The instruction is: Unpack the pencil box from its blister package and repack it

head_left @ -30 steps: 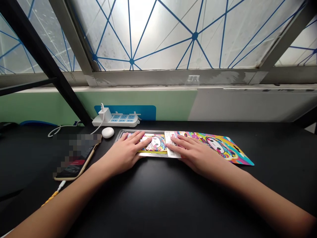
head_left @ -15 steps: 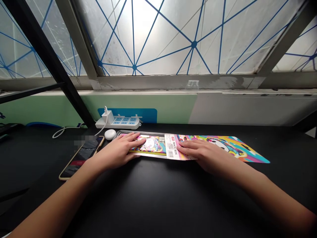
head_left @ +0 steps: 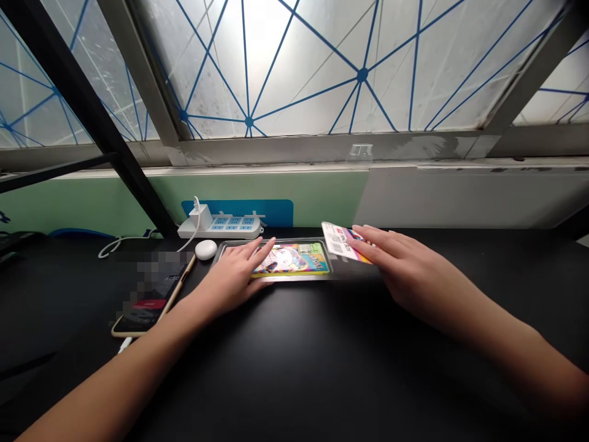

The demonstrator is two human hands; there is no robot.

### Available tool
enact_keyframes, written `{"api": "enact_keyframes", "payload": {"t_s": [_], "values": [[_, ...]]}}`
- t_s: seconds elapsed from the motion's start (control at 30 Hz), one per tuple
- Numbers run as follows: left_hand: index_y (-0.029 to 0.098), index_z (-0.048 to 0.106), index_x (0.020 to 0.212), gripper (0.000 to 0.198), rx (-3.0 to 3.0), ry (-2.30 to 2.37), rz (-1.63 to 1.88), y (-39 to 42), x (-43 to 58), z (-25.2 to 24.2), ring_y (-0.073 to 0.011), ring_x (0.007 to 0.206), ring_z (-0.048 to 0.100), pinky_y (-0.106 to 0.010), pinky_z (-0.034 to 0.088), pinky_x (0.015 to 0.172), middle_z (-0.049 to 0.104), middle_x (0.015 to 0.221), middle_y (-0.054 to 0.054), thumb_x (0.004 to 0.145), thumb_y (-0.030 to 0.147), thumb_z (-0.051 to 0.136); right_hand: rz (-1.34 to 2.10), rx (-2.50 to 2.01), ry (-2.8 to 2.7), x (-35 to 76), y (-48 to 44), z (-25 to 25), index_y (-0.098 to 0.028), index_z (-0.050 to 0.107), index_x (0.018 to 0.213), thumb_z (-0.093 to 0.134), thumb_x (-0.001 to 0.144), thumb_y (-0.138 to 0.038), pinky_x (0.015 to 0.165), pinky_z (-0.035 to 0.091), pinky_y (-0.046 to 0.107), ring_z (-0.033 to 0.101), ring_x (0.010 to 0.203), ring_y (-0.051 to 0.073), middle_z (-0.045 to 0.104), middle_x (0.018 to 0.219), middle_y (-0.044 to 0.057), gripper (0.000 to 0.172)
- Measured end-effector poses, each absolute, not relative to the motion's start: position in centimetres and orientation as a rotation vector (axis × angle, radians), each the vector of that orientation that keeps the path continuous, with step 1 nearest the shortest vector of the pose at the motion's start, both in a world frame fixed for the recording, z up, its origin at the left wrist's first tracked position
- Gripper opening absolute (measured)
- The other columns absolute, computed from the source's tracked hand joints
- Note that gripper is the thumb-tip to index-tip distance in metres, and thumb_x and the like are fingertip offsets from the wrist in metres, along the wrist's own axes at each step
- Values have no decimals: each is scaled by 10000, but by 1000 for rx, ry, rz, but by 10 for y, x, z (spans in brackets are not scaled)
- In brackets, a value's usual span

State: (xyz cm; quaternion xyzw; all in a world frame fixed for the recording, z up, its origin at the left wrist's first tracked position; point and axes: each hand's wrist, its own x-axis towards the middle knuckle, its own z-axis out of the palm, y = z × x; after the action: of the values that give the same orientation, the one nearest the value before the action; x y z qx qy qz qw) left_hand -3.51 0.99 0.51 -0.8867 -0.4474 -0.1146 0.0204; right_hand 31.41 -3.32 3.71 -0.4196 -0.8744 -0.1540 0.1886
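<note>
A pencil box in a clear plastic tray (head_left: pixel 294 260) lies on the black desk, its face printed with a bright cartoon. My left hand (head_left: pixel 237 265) grips the tray's left part, fingers across the top and thumb along the near edge. To the right, my right hand (head_left: pixel 405 261) holds the colourful printed card (head_left: pixel 339 240) with its white label end tilted up. The card is apart from the tray, and most of it is hidden behind the hand.
A phone (head_left: pixel 154 301) lies left of the tray, beside my left forearm, with a white cable end near it. A round white case (head_left: pixel 205 249) sits by the tray's left end. Behind stands a white power strip (head_left: pixel 234 227) with a plugged-in charger. A black metal post (head_left: pixel 133 178) rises at left.
My right hand has pulled the card off the tray toward the right and lifted its label end. More of the pencil box shows now. My left hand stays on the tray.
</note>
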Motion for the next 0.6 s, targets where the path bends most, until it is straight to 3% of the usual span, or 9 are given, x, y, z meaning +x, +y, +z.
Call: {"api": "enact_keyframes", "payload": {"t_s": [0.1, 0.17, 0.27, 0.33, 0.47, 0.6], "values": [[220, 165, 1631, 921, -2881, -1426, -608, 2, -24, 5, -351, 1472, 389, -497, 424, 1130, 237, 1669, -177, 906, 476, 672, -464, -964, -2531, 281, -58, 33, -182, 512, 1473, 384, 879, -7, 1114, 451, 535, 484, 1408, 305, 525, 1523, 130, 632], [203, 318, 1590, 757, -3003, -1321, -757, -1, -25, 11, -302, 1438, 456, -444, 441, 1138, 378, 1619, -147, 931, 396, 638, -461, -842, -2613, 257, -79, 27, -146, 522, 1462, 374, 915, -34, 1103, 466, 523, 505, 1388, 323, 520, 1521, 139, 578], [222, 656, 1333, 388, -3039, -1100, -882, 1, -38, 24, -258, 1274, 618, -420, 495, 1093, 689, 1339, -100, 964, 304, 568, -436, -676, -2694, 227, -104, 17, -120, 546, 1441, 380, 956, -105, 1049, 513, 526, 575, 1316, 358, 546, 1491, 150, 514], [225, 711, 1242, 329, -2985, -1029, -858, 6, -47, 29, -256, 1247, 623, -424, 507, 1076, 719, 1279, -90, 955, 288, 563, -419, -566, -2725, 216, -114, 9, -112, 577, 1410, 399, 965, -129, 1021, 536, 511, 614, 1271, 359, 606, 1431, 154, 479], [185, 630, 1364, 442, -2848, -1244, -670, 18, -55, 20, -288, 1387, 495, -477, 398, 1169, 599, 1453, -121, 990, 395, 526, -226, -605, -2801, 211, -115, -8, -112, 577, 1410, 433, 971, -176, 1012, 531, 563, 613, 1262, 391, 613, 1417, 178, 466], [197, 486, 1506, 584, -2833, -1568, -444, 21, -49, 2, -324, 1514, 301, -540, 305, 1206, 392, 1617, -129, 1036, 532, 398, 290, -867, -2886, 213, -103, -6, -203, 470, 1519, 475, 1008, -404, 1129, 424, 589, 443, 1423, 376, 424, 1578, 116, 548]]}}
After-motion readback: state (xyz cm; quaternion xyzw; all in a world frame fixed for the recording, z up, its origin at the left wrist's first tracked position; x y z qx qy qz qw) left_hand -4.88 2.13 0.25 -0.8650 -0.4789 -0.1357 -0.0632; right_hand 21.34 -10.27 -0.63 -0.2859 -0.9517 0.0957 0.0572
